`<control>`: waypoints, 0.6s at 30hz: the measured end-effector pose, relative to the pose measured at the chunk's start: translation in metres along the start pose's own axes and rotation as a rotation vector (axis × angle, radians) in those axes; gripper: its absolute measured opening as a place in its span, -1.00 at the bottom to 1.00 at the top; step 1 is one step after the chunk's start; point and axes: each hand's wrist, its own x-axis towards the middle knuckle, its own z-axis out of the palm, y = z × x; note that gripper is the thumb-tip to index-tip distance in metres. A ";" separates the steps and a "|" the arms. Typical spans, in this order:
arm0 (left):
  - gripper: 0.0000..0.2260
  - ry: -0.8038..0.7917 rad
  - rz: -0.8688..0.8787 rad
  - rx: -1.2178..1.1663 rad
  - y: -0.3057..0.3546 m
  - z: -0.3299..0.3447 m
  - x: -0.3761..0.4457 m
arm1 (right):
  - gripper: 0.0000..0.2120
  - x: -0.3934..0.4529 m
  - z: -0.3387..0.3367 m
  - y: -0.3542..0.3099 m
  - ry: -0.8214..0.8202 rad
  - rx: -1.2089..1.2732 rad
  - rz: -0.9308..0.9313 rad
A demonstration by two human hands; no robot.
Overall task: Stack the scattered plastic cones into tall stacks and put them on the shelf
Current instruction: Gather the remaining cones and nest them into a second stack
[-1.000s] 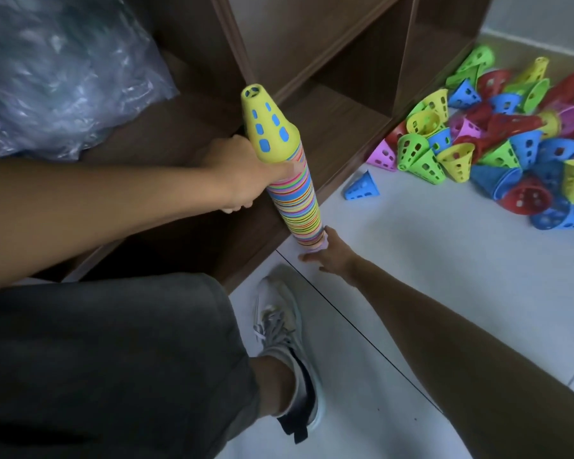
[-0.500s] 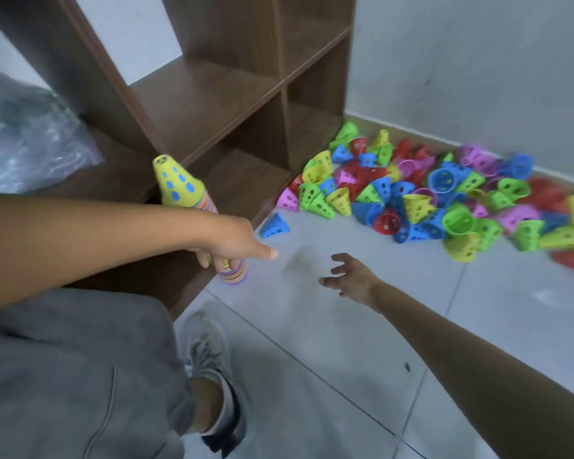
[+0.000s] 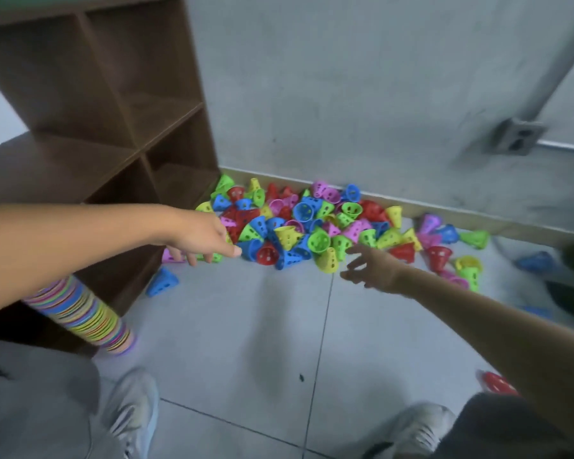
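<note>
Shelf [image 3: 90, 94]: one brown wooden unit of open compartments at 10 o'clock, standing on the tiled floor [image 3: 246, 342] against the grey wall [image 3: 345, 77].
Loose cones [image 3: 299, 226]: one heap, too many to count, in red, blue, green, yellow and pink, at 12 o'clock along the foot of the wall; stragglers trail toward 2 o'clock.
Stack of cones [image 3: 83, 314]: one tall striped stack at 8 o'clock, tilted, its base on the floor at the shelf's lower front edge; its top is hidden behind the left forearm. Neither hand touches it.
Single blue cone [image 3: 162, 281]: one, on its side at 9 o'clock, apart from the heap.
Left hand [image 3: 206, 238]: arm stretched out, fingers loosely spread and pointing down, holding nothing, just at the heap's near left edge.
Right hand [image 3: 373, 268]: arm stretched out, fingers splayed wide, holding nothing, just short of the heap's near right edge.
</note>
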 end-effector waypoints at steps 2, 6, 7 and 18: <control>-0.64 0.008 0.025 0.026 0.014 -0.005 0.003 | -0.41 -0.002 -0.035 0.007 0.032 -0.073 0.024; -0.66 0.010 0.098 0.034 0.041 -0.014 0.006 | -0.49 -0.003 -0.093 0.014 0.135 -0.194 0.094; -0.67 0.007 0.112 0.039 0.047 -0.015 0.009 | -0.47 -0.003 -0.104 0.015 0.148 -0.269 0.093; -0.65 0.032 0.249 0.142 0.084 -0.021 0.091 | -0.38 0.037 -0.135 0.015 0.060 -0.440 0.069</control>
